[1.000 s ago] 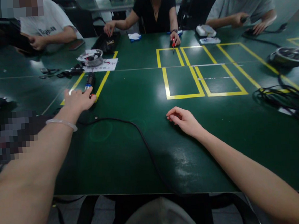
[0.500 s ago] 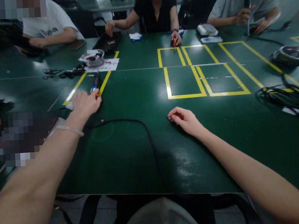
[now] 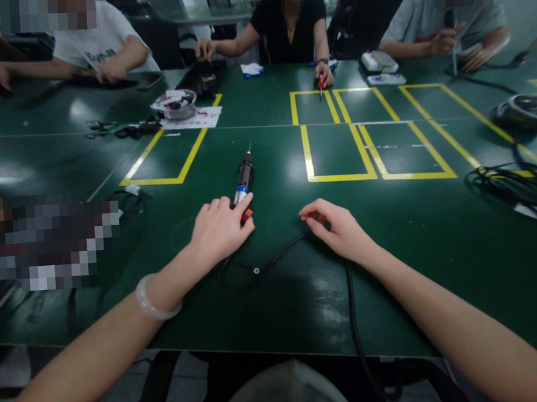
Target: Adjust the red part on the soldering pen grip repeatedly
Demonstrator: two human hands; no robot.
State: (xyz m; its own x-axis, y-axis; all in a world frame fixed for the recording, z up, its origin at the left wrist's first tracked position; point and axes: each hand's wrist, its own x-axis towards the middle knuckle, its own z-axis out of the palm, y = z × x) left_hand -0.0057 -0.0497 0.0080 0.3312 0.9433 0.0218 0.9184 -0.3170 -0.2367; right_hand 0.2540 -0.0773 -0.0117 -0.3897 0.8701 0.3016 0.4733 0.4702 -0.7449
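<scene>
Holding 1 screwdriver (image 3: 245,173) is the left hand (image 3: 216,231).

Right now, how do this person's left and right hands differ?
The left hand holds a screwdriver; the right hand shows no tool. The left is palm down; the right is turned sideways and loosely curled. The left has a wrist bangle; the right has none. Both are ungloved.

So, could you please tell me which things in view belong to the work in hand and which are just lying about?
Work in hand:
Power screwdriver, in the left hand
Black cord, probably the screwdriver's, running past the right hand

Apparently just lying about:
Coiled black cables, far right
Bowl of small items
Paper sheet, under the bowl
Small ring, beside the cord
</scene>
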